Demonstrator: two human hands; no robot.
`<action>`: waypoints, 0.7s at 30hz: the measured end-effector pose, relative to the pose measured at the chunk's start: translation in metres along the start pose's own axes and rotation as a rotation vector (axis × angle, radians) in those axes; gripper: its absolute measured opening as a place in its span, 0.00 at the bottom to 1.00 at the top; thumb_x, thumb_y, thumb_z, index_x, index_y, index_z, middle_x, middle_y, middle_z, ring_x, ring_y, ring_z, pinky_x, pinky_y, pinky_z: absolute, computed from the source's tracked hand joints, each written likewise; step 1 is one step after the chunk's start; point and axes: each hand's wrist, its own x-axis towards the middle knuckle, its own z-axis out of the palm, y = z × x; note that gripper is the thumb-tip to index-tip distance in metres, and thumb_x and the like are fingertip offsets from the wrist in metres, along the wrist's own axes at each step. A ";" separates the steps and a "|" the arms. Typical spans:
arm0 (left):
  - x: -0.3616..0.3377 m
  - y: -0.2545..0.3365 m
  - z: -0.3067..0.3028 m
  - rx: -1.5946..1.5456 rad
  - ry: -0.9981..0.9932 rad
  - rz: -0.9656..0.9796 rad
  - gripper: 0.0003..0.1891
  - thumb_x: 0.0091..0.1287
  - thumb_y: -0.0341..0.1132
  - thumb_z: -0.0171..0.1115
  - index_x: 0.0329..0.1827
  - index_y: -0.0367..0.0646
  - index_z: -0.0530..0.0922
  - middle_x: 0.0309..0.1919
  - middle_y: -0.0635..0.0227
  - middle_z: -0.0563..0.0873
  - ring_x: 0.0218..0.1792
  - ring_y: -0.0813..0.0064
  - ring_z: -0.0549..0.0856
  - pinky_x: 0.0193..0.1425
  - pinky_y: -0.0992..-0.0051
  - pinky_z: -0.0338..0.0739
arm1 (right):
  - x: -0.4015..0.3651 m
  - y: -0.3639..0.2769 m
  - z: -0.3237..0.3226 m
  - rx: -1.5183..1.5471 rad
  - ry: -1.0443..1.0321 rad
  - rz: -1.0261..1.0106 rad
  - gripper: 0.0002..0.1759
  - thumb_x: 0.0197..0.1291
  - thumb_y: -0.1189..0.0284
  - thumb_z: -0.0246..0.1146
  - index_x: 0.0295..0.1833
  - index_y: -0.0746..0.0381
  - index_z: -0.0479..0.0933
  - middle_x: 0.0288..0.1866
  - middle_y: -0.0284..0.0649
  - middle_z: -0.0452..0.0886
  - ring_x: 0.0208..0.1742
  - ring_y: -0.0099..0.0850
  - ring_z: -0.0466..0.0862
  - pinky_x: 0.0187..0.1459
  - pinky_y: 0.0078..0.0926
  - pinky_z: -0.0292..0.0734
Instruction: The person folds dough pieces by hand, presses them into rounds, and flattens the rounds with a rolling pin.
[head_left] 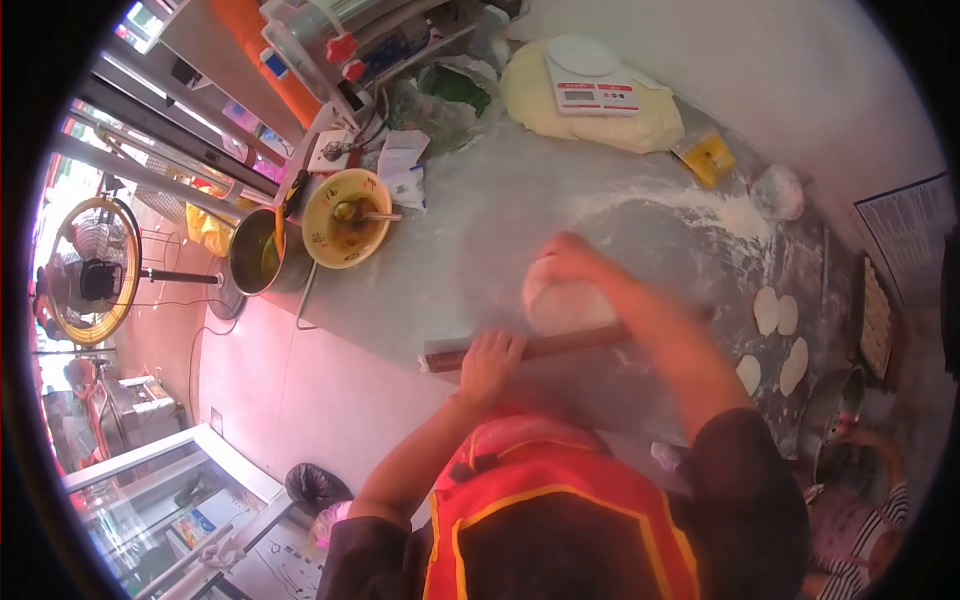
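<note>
My left hand (490, 362) is closed over a long brown rolling pin (570, 343) that lies across the near side of the grey worktop (450, 270). Just beyond the pin is a pale flat piece of dough (565, 303), smeared by motion. My right hand (565, 258) has its fingers closed at the far edge of this dough; the fingertips are blurred. Part of the pin's right portion is hidden by my right forearm. To the right, several flat dough rounds (766, 312) lie on the floured surface.
A scale (598, 92) sits on a large covered mass of dough (530, 85) at the back. Loose flour (725, 208) is spread at right. A yellow bowl (346, 218) and a dark pot (257, 252) stand at left. Another person's hand (855, 435) is beside a metal basin (836, 400).
</note>
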 end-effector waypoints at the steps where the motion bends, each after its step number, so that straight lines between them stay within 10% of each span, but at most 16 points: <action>1: -0.001 0.001 -0.002 -0.008 0.025 0.012 0.11 0.55 0.31 0.56 0.42 0.43 0.76 0.35 0.64 0.79 0.40 0.62 0.80 0.46 0.64 0.76 | 0.013 -0.007 0.008 -0.100 -0.033 -0.083 0.14 0.48 0.62 0.68 0.38 0.59 0.83 0.34 0.43 0.83 0.39 0.43 0.83 0.43 0.39 0.77; 3: -0.003 0.004 -0.007 -0.022 0.070 0.028 0.11 0.55 0.32 0.56 0.42 0.43 0.76 0.35 0.64 0.79 0.40 0.62 0.80 0.45 0.64 0.76 | 0.034 -0.004 0.027 -0.332 0.050 -0.300 0.15 0.50 0.59 0.65 0.35 0.59 0.82 0.33 0.47 0.83 0.37 0.47 0.83 0.42 0.41 0.77; 5: -0.002 0.004 -0.012 0.003 -0.001 -0.006 0.12 0.54 0.32 0.57 0.42 0.43 0.76 0.35 0.65 0.79 0.40 0.62 0.79 0.47 0.63 0.75 | 0.017 -0.033 -0.002 -0.022 0.167 0.227 0.17 0.49 0.56 0.66 0.30 0.61 0.79 0.37 0.48 0.82 0.38 0.48 0.82 0.43 0.44 0.76; 9: 0.007 -0.008 -0.005 0.028 -0.028 -0.026 0.16 0.56 0.35 0.60 0.48 0.43 0.77 0.42 0.65 0.81 0.47 0.62 0.80 0.58 0.59 0.71 | -0.106 0.016 -0.016 0.011 0.296 0.565 0.20 0.55 0.56 0.64 0.30 0.64 0.76 0.32 0.49 0.81 0.36 0.49 0.81 0.39 0.45 0.74; 13: -0.007 -0.011 0.030 0.108 0.037 -0.178 0.30 0.64 0.46 0.60 0.68 0.41 0.69 0.65 0.59 0.74 0.69 0.59 0.69 0.74 0.54 0.57 | -0.238 -0.050 -0.013 -0.452 0.437 0.393 0.23 0.65 0.64 0.57 0.63 0.62 0.71 0.63 0.47 0.74 0.66 0.45 0.71 0.67 0.51 0.60; 16: 0.030 -0.019 0.039 0.170 0.083 -0.144 0.33 0.64 0.47 0.60 0.70 0.40 0.66 0.68 0.58 0.71 0.71 0.58 0.66 0.74 0.52 0.55 | -0.222 -0.046 -0.013 -0.229 0.372 0.687 0.30 0.67 0.64 0.54 0.72 0.61 0.61 0.74 0.44 0.62 0.76 0.43 0.58 0.73 0.58 0.44; 21: 0.172 -0.049 0.028 0.315 0.082 -0.115 0.34 0.70 0.52 0.52 0.73 0.39 0.62 0.73 0.58 0.65 0.76 0.58 0.57 0.77 0.49 0.47 | -0.125 0.050 -0.069 -0.666 0.600 0.524 0.30 0.69 0.60 0.53 0.72 0.60 0.61 0.73 0.45 0.63 0.75 0.43 0.60 0.72 0.57 0.49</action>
